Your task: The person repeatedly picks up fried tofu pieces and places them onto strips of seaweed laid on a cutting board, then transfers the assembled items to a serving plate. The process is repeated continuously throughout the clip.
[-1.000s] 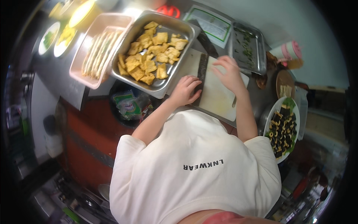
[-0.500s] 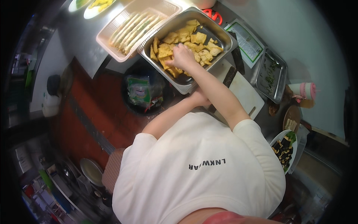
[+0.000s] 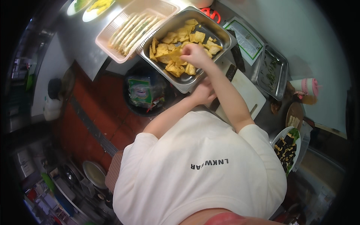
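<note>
A deep steel tray (image 3: 187, 85) holds many golden-yellow fried pieces (image 3: 170, 37) that look like fried tofu. Over its near side is my right hand (image 3: 197, 56), fingers pinched on one flat fried tofu piece (image 3: 176, 56) that hangs above the others. Just outside the tray's near corner, my left hand (image 3: 203, 92) lies low by the edge of a white cutting board (image 3: 242, 90). My right forearm crosses above it, and its fingers are partly hidden. A dark flat strip (image 3: 229, 76) rests on the board beside the tray.
A pink basket (image 3: 125, 57) of long pale rolls adjoins the tray. Below the counter is a black bin (image 3: 129, 101) with a green package. Rightward are a shallow steel tray (image 3: 281, 90) with green scraps, a pink-and-white cup (image 3: 305, 87) and a plate of dark rolls (image 3: 287, 150).
My right hand has lifted slightly off the pile toward the right, pinching a fried tofu piece. My left hand has come up a little and shows more beside the tray's corner.
</note>
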{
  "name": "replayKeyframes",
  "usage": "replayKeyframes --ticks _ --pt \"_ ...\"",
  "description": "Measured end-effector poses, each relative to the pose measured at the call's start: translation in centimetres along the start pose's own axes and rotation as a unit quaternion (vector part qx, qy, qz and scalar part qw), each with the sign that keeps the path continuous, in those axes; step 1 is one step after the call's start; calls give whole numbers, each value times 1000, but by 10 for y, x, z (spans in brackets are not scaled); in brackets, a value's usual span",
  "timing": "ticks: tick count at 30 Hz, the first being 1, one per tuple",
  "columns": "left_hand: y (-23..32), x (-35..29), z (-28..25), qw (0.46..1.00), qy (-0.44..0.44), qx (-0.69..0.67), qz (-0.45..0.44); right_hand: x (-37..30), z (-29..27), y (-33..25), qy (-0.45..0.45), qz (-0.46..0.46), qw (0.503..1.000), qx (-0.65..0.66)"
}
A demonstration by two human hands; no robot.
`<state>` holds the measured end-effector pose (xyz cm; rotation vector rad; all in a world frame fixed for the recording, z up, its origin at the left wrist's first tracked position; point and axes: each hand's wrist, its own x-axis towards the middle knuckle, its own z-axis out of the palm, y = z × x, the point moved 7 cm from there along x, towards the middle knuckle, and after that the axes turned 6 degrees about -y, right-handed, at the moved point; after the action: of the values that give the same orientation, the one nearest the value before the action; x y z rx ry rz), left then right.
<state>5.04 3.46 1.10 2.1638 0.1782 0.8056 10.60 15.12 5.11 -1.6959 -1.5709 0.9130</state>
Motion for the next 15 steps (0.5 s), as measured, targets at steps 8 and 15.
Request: replayKeyframes --ticks 8,15 --pt "-4 4 -9 993 -11 -50 -104 -168 -98 82 150 183 938 254" --pt "17 15 -2 979 -198 -4 -37 -244 -20 111 161 286 894 304"
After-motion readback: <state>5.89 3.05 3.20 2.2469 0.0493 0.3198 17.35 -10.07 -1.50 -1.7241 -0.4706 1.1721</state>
